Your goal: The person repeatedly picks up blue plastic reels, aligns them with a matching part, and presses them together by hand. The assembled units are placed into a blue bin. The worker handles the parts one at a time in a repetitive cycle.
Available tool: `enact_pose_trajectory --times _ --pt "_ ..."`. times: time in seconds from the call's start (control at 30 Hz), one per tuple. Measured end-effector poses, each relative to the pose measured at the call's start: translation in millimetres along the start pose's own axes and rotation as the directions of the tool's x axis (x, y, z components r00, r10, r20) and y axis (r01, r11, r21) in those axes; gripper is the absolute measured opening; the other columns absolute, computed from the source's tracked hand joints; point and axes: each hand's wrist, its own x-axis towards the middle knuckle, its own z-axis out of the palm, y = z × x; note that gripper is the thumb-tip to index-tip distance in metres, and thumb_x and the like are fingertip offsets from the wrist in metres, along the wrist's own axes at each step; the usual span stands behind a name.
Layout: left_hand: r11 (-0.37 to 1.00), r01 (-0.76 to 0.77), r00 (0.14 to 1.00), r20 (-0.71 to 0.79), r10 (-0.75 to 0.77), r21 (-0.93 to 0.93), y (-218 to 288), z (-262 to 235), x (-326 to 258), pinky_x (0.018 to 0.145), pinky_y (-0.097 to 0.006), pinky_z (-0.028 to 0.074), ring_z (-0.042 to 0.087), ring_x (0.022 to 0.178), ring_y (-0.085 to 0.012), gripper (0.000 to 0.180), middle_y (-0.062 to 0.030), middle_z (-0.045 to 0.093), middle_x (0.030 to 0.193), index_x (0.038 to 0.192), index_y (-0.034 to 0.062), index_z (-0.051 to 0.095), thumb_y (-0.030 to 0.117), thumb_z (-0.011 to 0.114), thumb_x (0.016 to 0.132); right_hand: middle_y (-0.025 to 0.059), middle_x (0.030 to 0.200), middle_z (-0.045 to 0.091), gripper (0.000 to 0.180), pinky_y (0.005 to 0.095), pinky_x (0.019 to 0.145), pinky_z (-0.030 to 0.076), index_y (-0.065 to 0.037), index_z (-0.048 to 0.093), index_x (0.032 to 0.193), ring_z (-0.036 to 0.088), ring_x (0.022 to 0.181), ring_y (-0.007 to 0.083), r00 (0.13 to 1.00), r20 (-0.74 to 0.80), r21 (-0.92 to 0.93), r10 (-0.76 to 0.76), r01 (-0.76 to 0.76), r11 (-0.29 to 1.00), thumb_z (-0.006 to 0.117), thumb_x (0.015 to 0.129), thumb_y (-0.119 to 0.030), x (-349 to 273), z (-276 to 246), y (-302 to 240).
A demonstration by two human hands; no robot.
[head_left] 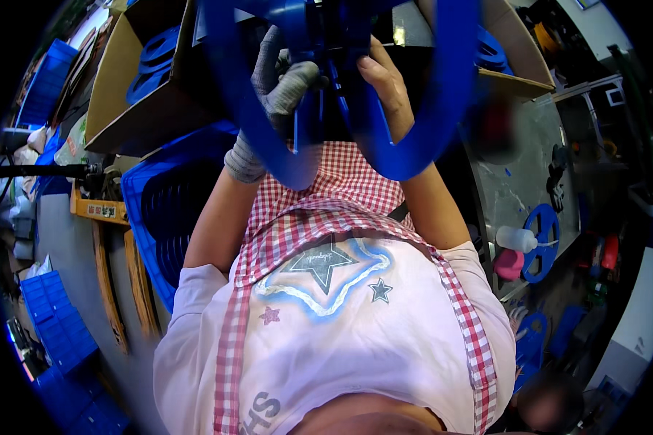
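Note:
A large blue plastic reel (451, 87) with two rounded rims is at the top middle, close in front of me and cut off by the upper edge. My left hand (281, 87), in a grey knit glove, grips it near the hub, index finger pointing up and the other fingers curled. My bare right hand (389, 83) holds the reel from the other side, thumb against the hub. The two rims hang between and around my wrists. Parts of the fingers of both hands are hidden behind the blue plastic.
Cardboard boxes at left (116, 94) and right (522, 61) hold blue plastic discs. A blue crate (141, 210) stands by my left arm. On the metal table (497, 174) at right lie a white bottle (515, 238), a pink object (508, 264) and a blue disc (535, 265).

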Motion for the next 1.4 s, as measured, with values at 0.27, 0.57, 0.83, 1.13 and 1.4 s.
enact_pose_trajectory --times 0.27,0.57,0.83,1.13,1.4 --pt "0.986 -0.046 0.996 -0.063 0.057 0.158 2 2 -11 0.088 -0.027 0.054 0.06 0.11 -0.0158 0.067 -0.0061 0.055 0.127 0.145 0.0157 0.033 0.04 0.063 0.09 0.0087 0.092 0.056 0.067 0.0299 0.079 0.049 -0.007 0.045 0.14 0.058 0.087 0.0159 0.996 -0.083 -0.279 -0.045 0.02 0.96 0.055 0.086 -0.046 5 15 9" --pt "0.897 -0.261 0.948 -0.082 0.308 0.356 -13 -2 -11 0.086 -0.029 0.053 0.064 0.098 -0.0187 0.065 -0.011 0.061 0.113 0.145 0.0106 0.031 0.027 0.063 0.091 0.0075 0.088 0.058 0.066 0.0289 0.074 0.052 -0.007 0.045 0.14 0.06 0.081 0.0147 0.997 -0.069 -0.273 -0.029 0.009 0.962 0.054 0.087 -0.047 7 21 8" --pt "0.895 -0.265 0.947 -0.079 0.312 0.36 -15 0 -9 0.087 -0.029 0.053 0.064 0.099 -0.0188 0.064 -0.0111 0.061 0.113 0.145 0.0099 0.032 0.026 0.063 0.092 0.0062 0.087 0.058 0.065 0.0285 0.074 0.052 -0.007 0.045 0.14 0.06 0.081 0.0139 0.997 -0.049 -0.27 -0.06 0.044 0.962 0.055 0.088 -0.045 11 14 22" --pt "0.92 -0.236 0.961 -0.068 0.27 0.313 -16 1 -3 0.087 -0.03 0.053 0.064 0.1 -0.0189 0.063 -0.0112 0.061 0.113 0.144 0.0091 0.032 0.024 0.063 0.092 0.0079 0.091 0.057 0.065 0.0289 0.078 0.049 -0.01 0.045 0.14 0.059 0.084 0.0153 0.999 -0.044 -0.262 0.028 -0.038 0.964 0.057 0.088 -0.046 13 8 23" --pt "0.989 -0.029 0.998 -0.058 0.038 0.147 -21 -29 -9 0.088 -0.029 0.055 0.062 0.107 -0.0207 0.05 -0.0159 0.06 0.119 0.132 -0.0002 0.047 0.015 0.067 0.088 0.0144 0.098 0.061 0.072 0.0377 0.081 0.049 -0.023 0.046 0.141 0.063 0.093 0.0273 0.991 0.133 -0.876 -0.029 0.131 0.465 0.063 0.081 -0.058 30 -7 -34"
